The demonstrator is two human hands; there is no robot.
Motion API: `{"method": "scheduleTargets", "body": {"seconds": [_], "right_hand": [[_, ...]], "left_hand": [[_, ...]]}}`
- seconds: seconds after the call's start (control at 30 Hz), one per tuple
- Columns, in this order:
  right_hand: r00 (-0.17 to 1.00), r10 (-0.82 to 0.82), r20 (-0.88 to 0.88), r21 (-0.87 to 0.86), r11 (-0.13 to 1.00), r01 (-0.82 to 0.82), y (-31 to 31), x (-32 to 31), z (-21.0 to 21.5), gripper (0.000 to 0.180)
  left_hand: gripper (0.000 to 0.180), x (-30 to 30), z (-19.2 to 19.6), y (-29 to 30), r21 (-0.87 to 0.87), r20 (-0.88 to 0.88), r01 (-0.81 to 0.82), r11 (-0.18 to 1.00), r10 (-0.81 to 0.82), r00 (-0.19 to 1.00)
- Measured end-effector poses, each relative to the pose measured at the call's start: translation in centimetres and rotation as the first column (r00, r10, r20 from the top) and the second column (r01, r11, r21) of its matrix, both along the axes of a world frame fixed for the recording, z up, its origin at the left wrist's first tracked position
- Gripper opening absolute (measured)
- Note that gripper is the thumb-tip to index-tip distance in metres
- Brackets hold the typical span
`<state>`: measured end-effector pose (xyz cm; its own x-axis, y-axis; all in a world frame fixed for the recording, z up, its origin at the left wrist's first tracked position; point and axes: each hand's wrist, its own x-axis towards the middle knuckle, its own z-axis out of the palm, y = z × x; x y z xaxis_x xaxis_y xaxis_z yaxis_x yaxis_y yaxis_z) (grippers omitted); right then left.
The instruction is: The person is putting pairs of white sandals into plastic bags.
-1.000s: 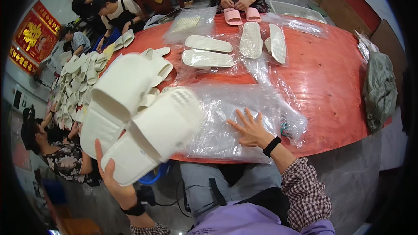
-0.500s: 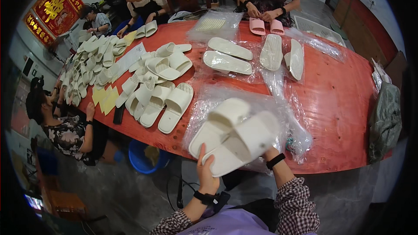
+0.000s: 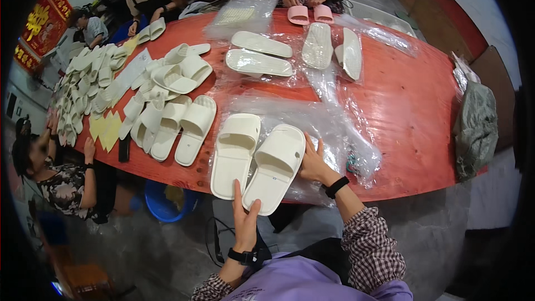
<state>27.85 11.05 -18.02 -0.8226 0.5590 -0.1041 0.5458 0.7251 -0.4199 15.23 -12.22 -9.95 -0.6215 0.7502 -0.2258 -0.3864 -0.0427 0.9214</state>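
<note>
A pair of white slippers, the left slipper point(image 3: 229, 170) and the right slipper point(image 3: 270, 181), lies side by side at the table's near edge, toes pointing away, over clear plastic bags point(image 3: 278, 108). My left hand point(image 3: 245, 226) grips the pair at the heels, its index finger between them and its thumb on the right slipper's heel. My right hand point(image 3: 316, 166) is open against the outer side of the right slipper, fingers spread over the bags. Its fingers are not wrapped round anything.
More white slippers point(image 3: 196, 128) and a large heap point(image 3: 83, 89) cover the left of the red table point(image 3: 412, 128). Bagged slippers point(image 3: 259, 61) lie ahead. Opposite, a person handles pink slippers point(image 3: 298, 15). Other people sit at left. A blue basin point(image 3: 161, 206) stands on the floor.
The slipper pair has come down from a tilted, raised hold and turned toes-away at the table edge. My right hand has moved out to the right slipper's side. The view has shifted right.
</note>
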Motion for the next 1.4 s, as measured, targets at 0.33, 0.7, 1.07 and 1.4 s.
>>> {"method": "scheduleTargets", "body": {"seconds": [0.33,0.7,1.07,1.4], "right_hand": [[0.8,-0.316,-0.511,-0.065,0.942,0.33,0.5,6.8,7.9,0.046],[0.337,-0.875,-0.348,-0.61,0.484,0.627,-3.7,23.5,3.2,0.015],[0.367,-0.815,-0.448,-0.509,0.57,0.645,-2.6,20.7,0.3,0.011],[0.316,-0.881,-0.352,-0.684,0.473,0.556,-1.3,22.1,-0.4,0.012]], "left_hand": [[0.071,-2.7,-4.3,-2.4,-0.261,-0.038,0.328,0.908,-0.349,0.936],[0.103,-5.4,-2.0,-0.4,-0.425,-0.127,0.624,0.655,-0.726,0.676],[0.082,-3.9,-1.3,-0.6,-0.381,-0.458,0.465,0.799,-0.6,0.656],[0.034,-12.9,-4.0,-10.0,-0.266,-0.269,0.147,0.953,-0.219,0.938]]}}
